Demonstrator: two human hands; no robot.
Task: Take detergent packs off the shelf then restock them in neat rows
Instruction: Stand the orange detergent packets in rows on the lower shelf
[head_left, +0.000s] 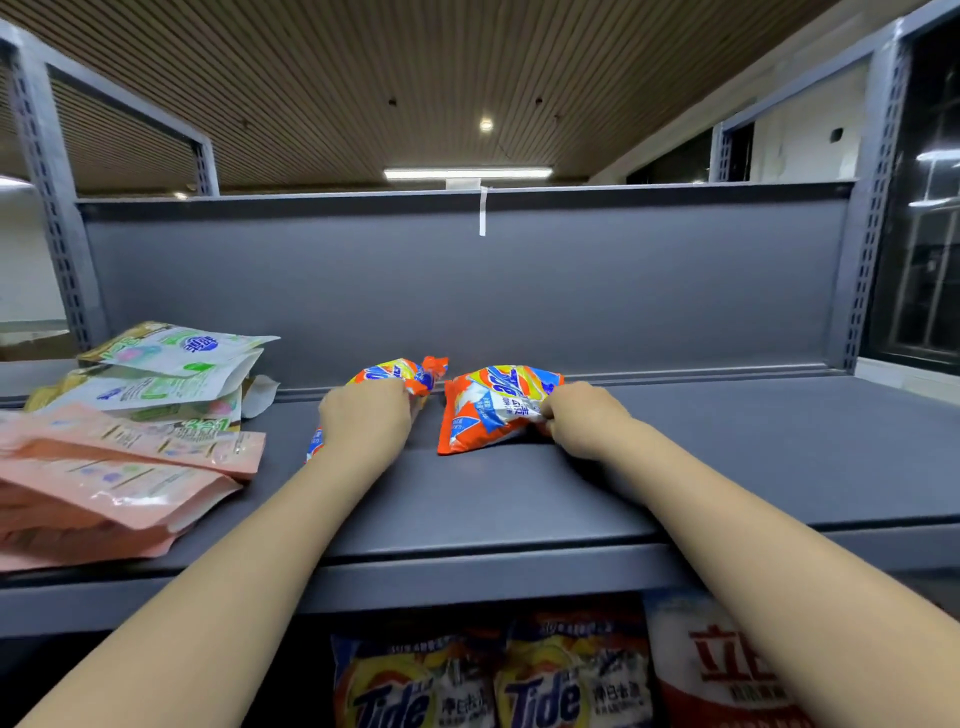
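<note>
Two small orange, blue and yellow detergent packs lie side by side on the grey top shelf (727, 467), near the back panel. My left hand (363, 421) grips the left pack (395, 374) from above, covering most of it. My right hand (582, 415) pinches the right edge of the right pack (488, 410), which lies flat with its printed face up. Both forearms reach over the shelf's front edge.
A loose pile of pink pouches (114, 478) and green-white pouches (171, 374) sits at the shelf's left. Below the shelf stand larger Tide bags (415, 686) and a red-white bag (727, 670). Grey slotted uprights (872, 208) frame both sides.
</note>
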